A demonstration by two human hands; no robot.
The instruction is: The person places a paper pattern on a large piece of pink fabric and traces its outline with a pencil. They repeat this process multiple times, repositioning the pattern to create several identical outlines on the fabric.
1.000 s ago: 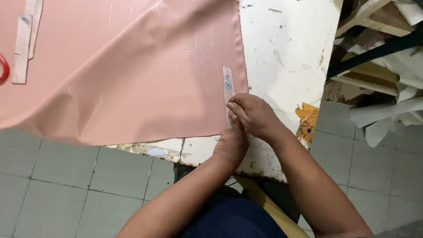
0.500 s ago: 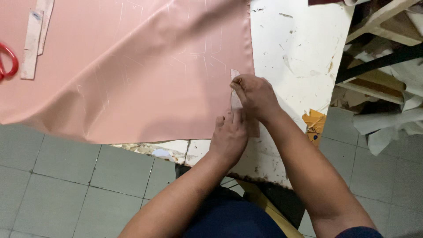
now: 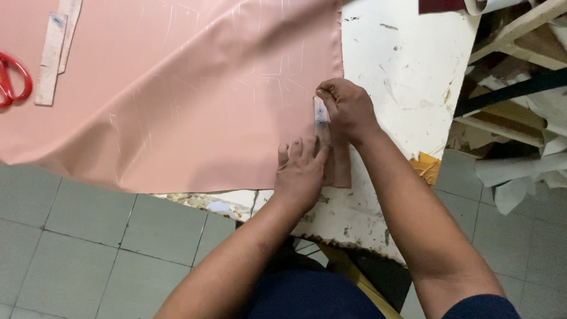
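The narrow template strip (image 3: pixel 321 121) is pressed flat on the pink fabric (image 3: pixel 177 88) by spread left-hand fingers (image 3: pixel 302 168); the right hand (image 3: pixel 348 109), fingers pinched together at the strip's top, is best kept steady along its edge.

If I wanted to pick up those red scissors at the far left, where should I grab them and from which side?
Only the red loop handles of the scissors show, lying flat on the pink fabric at the picture's left edge; the blades are out of view. Probably best to come from above and slip fingers through the loops, since they lie open, with nothing on top of them.
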